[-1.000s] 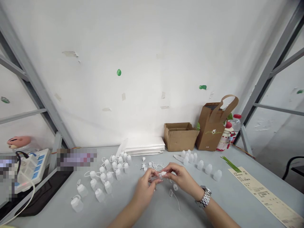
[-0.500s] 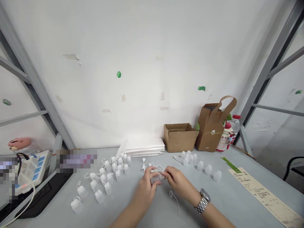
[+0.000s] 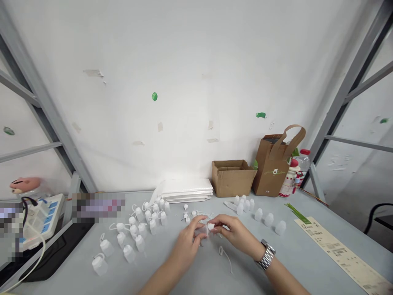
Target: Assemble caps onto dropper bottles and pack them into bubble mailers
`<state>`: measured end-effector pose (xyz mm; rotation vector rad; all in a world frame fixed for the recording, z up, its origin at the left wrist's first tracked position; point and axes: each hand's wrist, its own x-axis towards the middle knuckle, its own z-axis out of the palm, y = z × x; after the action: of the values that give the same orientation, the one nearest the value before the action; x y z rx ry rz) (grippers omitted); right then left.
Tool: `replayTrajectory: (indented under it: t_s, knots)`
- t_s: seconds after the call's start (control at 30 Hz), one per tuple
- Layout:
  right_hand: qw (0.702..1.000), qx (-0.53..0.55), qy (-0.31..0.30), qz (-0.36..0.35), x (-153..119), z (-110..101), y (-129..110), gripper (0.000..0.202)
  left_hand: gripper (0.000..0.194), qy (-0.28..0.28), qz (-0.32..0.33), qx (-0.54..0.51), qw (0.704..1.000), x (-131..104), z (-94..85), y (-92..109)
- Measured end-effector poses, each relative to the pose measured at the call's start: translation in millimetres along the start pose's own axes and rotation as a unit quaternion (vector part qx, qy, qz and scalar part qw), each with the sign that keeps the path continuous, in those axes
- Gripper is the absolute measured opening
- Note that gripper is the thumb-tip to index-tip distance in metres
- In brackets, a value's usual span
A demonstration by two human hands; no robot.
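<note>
Bottle: small translucent bottle (image 3: 200,231) was held btwn both hands, over mid table (image 3: 242,270); contact w/ surface couldn't be told.
L hand (image 3: 188,237): thumb & fingers were wrapped on bottle body, prob. so it was steadied.
R hand (image 3: 232,232): white cap (image 3: 211,226) was pinched by fingertips, prob. for fine control; cap seat on neck was too small to tell.
Axis: bottle's long axis seemed laid approx. level, L to R; cap end was pointed twd R hand, base twd L palm. Partly hidden by fingers.
L group: capped bottles (image 3: 121,238) w/ cord loops were stood on L side, prob. so no mixing.
R group: uncapped bottles (image 3: 269,220) were set on R, prob. for R-hand reach.
Caps heap (image 3: 186,216): was placed just beyond hands, prob. for quick pick.
Loose cord (image 3: 227,258): was left on table, nearer side of R hand.
</note>
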<state>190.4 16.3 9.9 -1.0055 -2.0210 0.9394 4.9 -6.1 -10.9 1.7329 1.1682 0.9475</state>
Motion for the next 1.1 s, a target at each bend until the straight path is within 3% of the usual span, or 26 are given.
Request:
replayTrajectory:
  t_s: [0.17,0.33,0.57,0.7,0.8,0.93,1.1]
  knots:
    - [1.000,-0.006,-0.023,-0.003,-2.2,-5.6,-8.1,0.019,0.031,-0.035,0.016,-0.042,0.998,0.9,-1.1,-1.7]
    - [0.997,-0.073,-0.018,-0.017,-4.5,-2.2,-7.7,0.018,0.044,-0.008,-0.006,-0.047,0.999,3.1,0.8,-5.4]
    - [0.986,-0.165,0.010,0.007,-4.6,12.5,-3.6,0.020,0.046,0.030,0.060,0.064,0.996,-3.1,4.6,-10.8]
    - [0.987,-0.154,0.015,0.045,-3.9,15.5,-2.9,0.032,0.045,0.053,0.076,0.098,0.991,-2.7,6.2,-7.2]
    - [0.990,-0.138,0.009,-0.004,-4.4,12.2,-3.2,0.012,0.046,0.047,0.051,0.086,0.994,-0.5,5.0,-5.5]
    - [0.987,-0.157,-0.010,-0.045,-4.8,9.3,-2.5,0.011,0.047,0.030,0.031,0.058,0.997,-0.4,2.7,-7.8]
    - [0.994,-0.107,-0.012,0.023,-2.8,22.7,1.9,0.029,0.046,0.047,0.099,0.122,0.987,-2.6,1.0,-8.4]
